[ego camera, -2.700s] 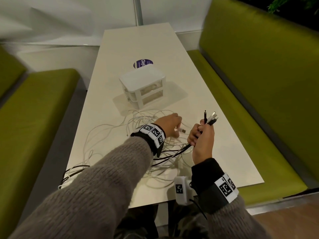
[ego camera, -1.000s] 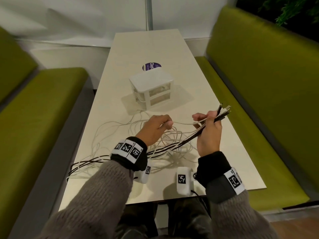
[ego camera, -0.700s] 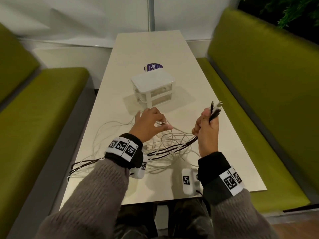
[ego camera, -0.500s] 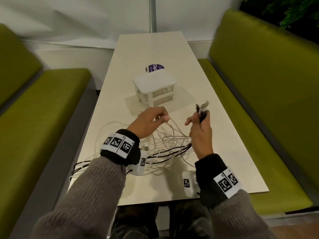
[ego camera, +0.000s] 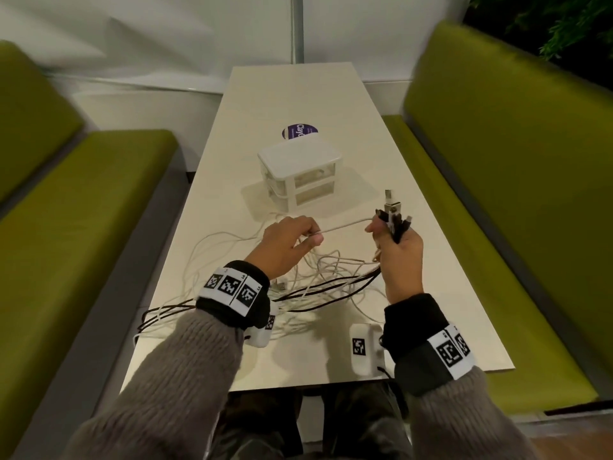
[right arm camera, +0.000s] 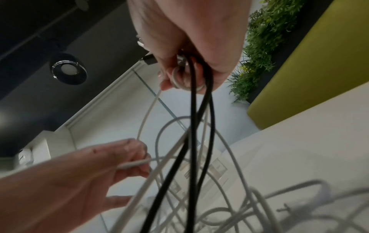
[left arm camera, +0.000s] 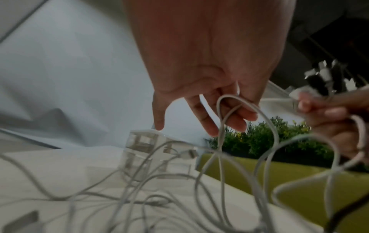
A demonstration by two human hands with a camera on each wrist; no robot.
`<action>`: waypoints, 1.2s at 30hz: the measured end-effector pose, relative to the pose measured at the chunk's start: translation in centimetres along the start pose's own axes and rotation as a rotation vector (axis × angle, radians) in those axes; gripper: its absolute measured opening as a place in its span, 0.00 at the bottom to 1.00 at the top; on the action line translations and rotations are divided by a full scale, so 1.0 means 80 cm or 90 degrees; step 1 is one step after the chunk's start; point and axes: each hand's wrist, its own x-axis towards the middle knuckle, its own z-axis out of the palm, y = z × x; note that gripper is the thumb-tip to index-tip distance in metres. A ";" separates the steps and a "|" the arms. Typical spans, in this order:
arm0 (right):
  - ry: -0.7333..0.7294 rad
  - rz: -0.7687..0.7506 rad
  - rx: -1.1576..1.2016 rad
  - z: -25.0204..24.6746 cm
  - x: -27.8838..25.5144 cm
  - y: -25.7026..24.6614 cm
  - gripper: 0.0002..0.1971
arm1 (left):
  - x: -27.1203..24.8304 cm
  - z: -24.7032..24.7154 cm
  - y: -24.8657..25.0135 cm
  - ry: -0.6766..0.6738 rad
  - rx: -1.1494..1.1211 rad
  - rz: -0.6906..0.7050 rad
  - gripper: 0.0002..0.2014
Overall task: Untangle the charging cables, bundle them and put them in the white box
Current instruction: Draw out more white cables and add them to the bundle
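Long cream table (ego camera: pixel 298 94) between two green benches (ego camera: pixel 83 194), white wall (ego camera: pixel 166 34) behind, plants (ego camera: pixel 564 31) top right, ceiling lamp (right arm camera: pixel 67 69).

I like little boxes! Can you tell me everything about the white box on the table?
The white box looks like plastic: a flat white lid-like top with rounded corners and white corner posts, over two stacked see-through tiers. Something pale shows faintly inside the upper one. It stands upright mid-table, turned corner-on, partly covering a round purple sticker behind it. A white cable hangs at its lower tier. Neither hand touches it.
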 end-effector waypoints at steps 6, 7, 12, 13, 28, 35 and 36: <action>0.088 0.082 0.288 -0.002 0.000 0.005 0.14 | -0.011 0.006 -0.038 -0.013 0.143 -0.164 0.09; 0.087 0.084 0.293 0.000 -0.002 0.007 0.14 | -0.008 0.008 -0.036 -0.015 0.159 -0.175 0.10; 0.068 0.083 0.188 0.011 -0.003 0.006 0.15 | 0.002 0.015 0.000 0.082 -0.079 -0.090 0.06; 0.061 0.075 0.158 0.013 -0.003 0.006 0.14 | 0.001 0.017 0.009 0.098 -0.140 -0.081 0.05; 0.061 -0.001 0.075 0.016 0.002 0.015 0.09 | -0.011 0.056 0.056 0.053 -0.147 0.014 0.11; 0.021 0.013 0.148 0.012 -0.008 0.005 0.13 | -0.017 0.046 0.026 0.002 -0.015 -0.016 0.08; 0.029 0.009 0.151 0.011 -0.008 0.004 0.14 | -0.017 0.046 0.022 0.000 0.003 -0.018 0.07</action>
